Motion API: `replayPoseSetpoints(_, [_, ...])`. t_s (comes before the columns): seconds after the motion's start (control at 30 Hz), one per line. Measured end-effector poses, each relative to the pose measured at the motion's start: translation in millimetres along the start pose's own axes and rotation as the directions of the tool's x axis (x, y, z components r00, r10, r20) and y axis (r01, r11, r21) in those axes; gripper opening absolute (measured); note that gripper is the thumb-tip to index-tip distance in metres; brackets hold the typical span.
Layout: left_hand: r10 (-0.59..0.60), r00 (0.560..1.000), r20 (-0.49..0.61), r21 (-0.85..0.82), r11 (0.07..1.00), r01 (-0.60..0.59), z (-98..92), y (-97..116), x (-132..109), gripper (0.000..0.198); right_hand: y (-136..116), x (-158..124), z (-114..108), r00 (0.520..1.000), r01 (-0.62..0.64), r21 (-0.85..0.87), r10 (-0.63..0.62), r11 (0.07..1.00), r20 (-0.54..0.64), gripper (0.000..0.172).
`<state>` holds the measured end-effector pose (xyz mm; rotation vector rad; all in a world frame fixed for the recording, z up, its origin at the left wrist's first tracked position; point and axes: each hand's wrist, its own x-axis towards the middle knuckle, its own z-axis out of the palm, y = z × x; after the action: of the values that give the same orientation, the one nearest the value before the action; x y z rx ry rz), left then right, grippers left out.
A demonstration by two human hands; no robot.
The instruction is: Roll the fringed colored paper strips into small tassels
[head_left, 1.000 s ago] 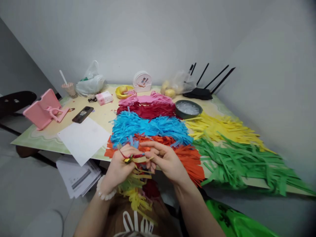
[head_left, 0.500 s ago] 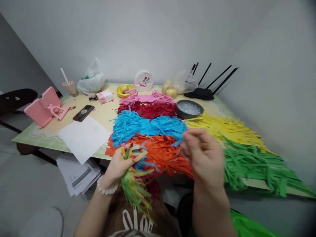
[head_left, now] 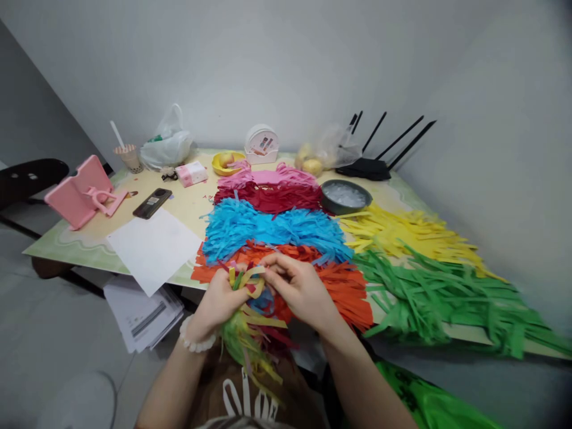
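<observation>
My left hand (head_left: 226, 298), with a white bead bracelet on the wrist, is closed around a bunch of colored paper strips (head_left: 243, 339). Yellow, green, blue and red strips hang below it and short ends stick out above the thumb. My right hand (head_left: 297, 286) pinches at the upper ends of those strips, its fingertips close to the left thumb. Just beyond both hands lie fringed paper piles: orange (head_left: 344, 292), blue (head_left: 272, 226), dark red (head_left: 263, 198) and pink (head_left: 272, 177). To the right are yellow fringe (head_left: 411, 232) and green fringe (head_left: 456, 298).
A grey bowl (head_left: 367, 202) of clear pieces stands behind the yellow fringe. Leftward lie a white sheet (head_left: 154, 247), a phone (head_left: 152, 203) and a pink stand (head_left: 83, 190). A black router (head_left: 364, 168), plastic bags (head_left: 166, 149) and a drink cup (head_left: 130, 159) line the back.
My right hand has moved left and down from above the orange and blue fringe to the strips in my left hand. My left hand keeps its hold on the bunch.
</observation>
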<state>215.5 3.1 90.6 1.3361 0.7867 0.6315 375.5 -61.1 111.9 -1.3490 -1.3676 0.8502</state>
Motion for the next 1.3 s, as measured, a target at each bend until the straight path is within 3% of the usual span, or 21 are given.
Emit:
replayPoseSetpoints(0.1, [-0.028,0.998,0.047,-0.194,0.980,0.037,-1.5,-0.9,2.1,0.034,3.2,1.0,-0.7,0.998,-0.005,0.105,0.012,0.995,-0.061,0.019])
replayPoseSetpoints(0.23, [-0.092,0.986,0.139,-0.348,0.928,0.136,-2.2,-3.5,2.4,0.045,8.1,-0.7,1.0,0.999,0.035,0.203,-0.030,0.978,-0.031,0.018])
replayPoseSetpoints(0.3, [-0.126,0.989,0.071,-0.353,0.925,0.143,-2.2,-5.0,1.2,0.045,9.4,-5.3,3.6,0.994,0.060,0.181,-0.042,0.982,-0.105,0.016])
replayPoseSetpoints(0.37, [-0.107,0.991,-0.081,-0.345,0.936,0.073,-2.4,-6.5,-0.2,0.043,8.5,-12.2,7.6,0.970,0.073,0.117,-0.043,0.990,-0.241,0.015])
replayPoseSetpoints(0.43, [-0.044,0.977,-0.207,-0.309,0.951,-0.023,-2.7,-7.9,-1.7,0.040,5.5,-19.5,12.8,0.944,0.063,0.008,-0.057,0.998,-0.325,0.015])
replayPoseSetpoints(0.5, [0.030,0.962,-0.271,-0.243,0.965,-0.098,-3.2,-9.0,-3.3,0.036,1.5,-24.6,18.4,0.943,0.056,-0.090,-0.083,0.994,-0.322,0.016])
replayPoseSetpoints(0.8, [0.257,0.908,-0.332,0.100,0.966,-0.238,-1.1,-0.3,-8.0,0.014,0.7,-23.6,24.8,0.965,0.042,-0.125,-0.073,0.991,-0.252,0.019])
replayPoseSetpoints(0.97, [0.408,0.831,-0.377,0.275,0.907,-0.320,-4.0,0.0,-6.4,0.014,-1.6,-30.1,18.6,0.904,0.046,-0.114,-0.090,0.992,-0.419,0.019])
replayPoseSetpoints(1.03, [0.471,0.807,-0.356,0.344,0.869,-0.356,-5.9,-0.3,-6.2,0.019,-4.6,-31.2,17.3,0.899,0.055,-0.141,-0.110,0.989,-0.424,0.017])
replayPoseSetpoints(1.17, [0.485,0.826,-0.288,0.349,0.856,-0.381,-5.3,3.8,-8.2,0.021,-6.9,-28.0,19.7,0.941,0.065,-0.177,-0.119,0.982,-0.317,0.018])
replayPoseSetpoints(1.3, [0.467,0.840,-0.275,0.322,0.868,-0.378,-2.2,6.6,-11.0,0.017,-3.0,-25.8,23.7,0.952,0.060,-0.151,-0.102,0.987,-0.290,0.020])
